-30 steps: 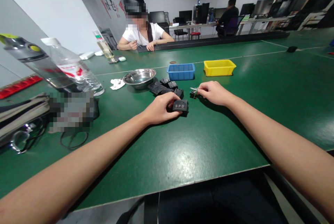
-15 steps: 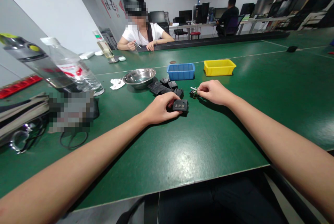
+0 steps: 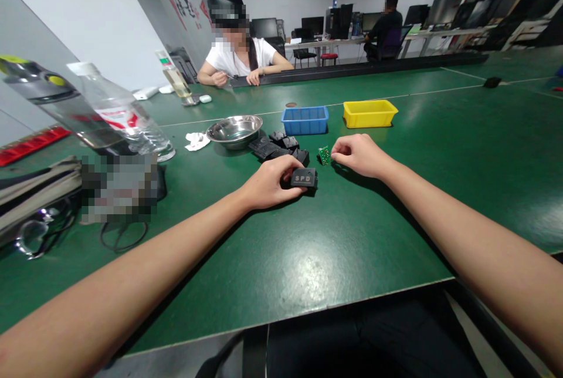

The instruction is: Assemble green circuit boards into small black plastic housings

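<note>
My left hand (image 3: 272, 183) is closed around a small black plastic case (image 3: 303, 178) marked "SPD", low over the table. To its right, my right hand (image 3: 357, 155) pinches the edge of a small green circuit board (image 3: 324, 155) between thumb and fingertips. The board's soldered face, dotted with bright points, is turned toward me. Just behind my left hand lies a pile of several black plastic cases (image 3: 277, 146), partly covered by that hand.
Behind the pile stand a steel bowl (image 3: 235, 131), a blue bin (image 3: 305, 121) and a yellow bin (image 3: 370, 114). Bottles (image 3: 127, 114), a crumpled tissue (image 3: 197, 141) and a bag (image 3: 39, 196) are on the left. A person (image 3: 240, 55) sits across the green table (image 3: 281, 260).
The circuit board has turned in my right fingers, from edge-on with a pale part showing to its green soldered face. My left hand and the case have stayed put.
</note>
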### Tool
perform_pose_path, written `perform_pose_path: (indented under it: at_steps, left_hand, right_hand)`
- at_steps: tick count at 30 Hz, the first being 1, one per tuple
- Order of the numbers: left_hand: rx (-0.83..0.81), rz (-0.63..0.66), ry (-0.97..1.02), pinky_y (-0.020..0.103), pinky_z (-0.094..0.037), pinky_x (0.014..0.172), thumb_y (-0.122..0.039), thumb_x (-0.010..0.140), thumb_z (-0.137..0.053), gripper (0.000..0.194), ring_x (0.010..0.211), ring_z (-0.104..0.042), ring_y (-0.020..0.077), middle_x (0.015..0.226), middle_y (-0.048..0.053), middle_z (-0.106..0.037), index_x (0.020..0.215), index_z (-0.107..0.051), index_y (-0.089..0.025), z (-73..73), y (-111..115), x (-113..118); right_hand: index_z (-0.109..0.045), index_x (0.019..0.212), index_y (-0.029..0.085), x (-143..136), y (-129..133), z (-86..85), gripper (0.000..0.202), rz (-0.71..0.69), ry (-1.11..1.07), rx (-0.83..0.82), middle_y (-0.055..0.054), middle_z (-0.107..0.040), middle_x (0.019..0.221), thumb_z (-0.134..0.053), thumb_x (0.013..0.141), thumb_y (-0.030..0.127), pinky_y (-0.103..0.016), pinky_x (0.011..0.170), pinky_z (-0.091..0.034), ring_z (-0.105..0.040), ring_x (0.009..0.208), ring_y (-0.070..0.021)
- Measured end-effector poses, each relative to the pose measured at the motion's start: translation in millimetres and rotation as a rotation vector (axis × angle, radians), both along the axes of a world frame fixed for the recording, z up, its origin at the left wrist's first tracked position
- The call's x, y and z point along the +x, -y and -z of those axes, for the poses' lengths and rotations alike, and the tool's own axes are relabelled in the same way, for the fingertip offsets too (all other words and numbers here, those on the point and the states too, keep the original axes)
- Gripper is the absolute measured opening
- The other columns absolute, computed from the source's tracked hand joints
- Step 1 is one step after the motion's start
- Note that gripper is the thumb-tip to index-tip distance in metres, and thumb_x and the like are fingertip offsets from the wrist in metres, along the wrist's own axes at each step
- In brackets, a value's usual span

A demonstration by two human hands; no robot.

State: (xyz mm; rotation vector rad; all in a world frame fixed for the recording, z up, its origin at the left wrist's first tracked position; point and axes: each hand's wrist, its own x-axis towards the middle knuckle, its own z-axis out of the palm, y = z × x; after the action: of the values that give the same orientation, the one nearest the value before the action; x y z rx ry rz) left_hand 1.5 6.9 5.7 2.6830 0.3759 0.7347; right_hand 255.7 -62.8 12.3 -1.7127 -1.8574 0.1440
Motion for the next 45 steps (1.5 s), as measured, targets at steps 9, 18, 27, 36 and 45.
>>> perform_pose_path:
  at_steps: [9,18,27,36,45]
  left_hand:
    - [-0.01,-0.001,0.0,0.024,-0.041,0.063,-0.028,0.078,-0.068,0.024,0.067,-0.052,0.0118,0.08,-0.001,-0.06,0.098,-0.063,-0.015,1.1,-0.8,0.3]
    - [-0.011,-0.004,-0.003,0.025,-0.042,0.064,-0.029,0.078,-0.069,0.024,0.067,-0.052,0.0122,0.079,-0.001,-0.059,0.097,-0.063,-0.016,0.2,-0.5,0.3]
    - [-0.02,-0.026,-0.022,0.025,-0.043,0.065,-0.03,0.078,-0.068,0.025,0.068,-0.053,0.0126,0.08,0.0,-0.061,0.098,-0.063,-0.016,-1.3,0.8,-0.1]
    - [-0.017,-0.014,-0.021,0.025,-0.042,0.065,-0.03,0.078,-0.068,0.024,0.068,-0.052,0.0125,0.079,-0.001,-0.059,0.097,-0.064,-0.016,-1.9,1.1,0.1]
    - [-0.021,-0.013,-0.016,0.025,-0.042,0.065,-0.029,0.078,-0.068,0.025,0.067,-0.052,0.0127,0.079,-0.001,-0.06,0.099,-0.064,-0.016,-1.0,0.8,-0.1]
  right_hand:
    - [-0.076,0.093,0.018,-3.6,-0.7,1.7,0.013,0.004,-0.045,0.093,0.002,-0.065,0.063,-0.07,0.084,0.023,-0.027,0.066,-0.039,-0.053,0.058,-0.0134]
    - [-0.077,0.085,0.017,-12.2,-5.4,5.7,0.009,0.049,-0.038,0.091,-0.001,-0.072,0.07,-0.069,0.085,0.021,-0.028,0.07,-0.041,-0.059,0.063,-0.0148]
    - [-0.071,0.069,0.017,-7.4,-4.1,2.5,0.009,0.103,-0.074,0.082,-0.002,-0.072,0.069,-0.066,0.074,0.011,-0.028,0.067,-0.045,-0.061,0.063,-0.0146]
    - [-0.072,0.069,0.015,4.1,-4.6,1.5,0.009,0.105,-0.227,-0.04,-0.005,-0.075,0.068,-0.071,0.075,0.009,-0.029,0.064,-0.05,-0.069,0.065,-0.0178]
    - [-0.073,0.072,0.014,5.8,-9.0,10.5,0.006,-0.021,-0.497,-0.064,-0.006,-0.076,0.07,-0.073,0.078,0.012,-0.027,0.064,-0.055,-0.069,0.064,-0.0156]
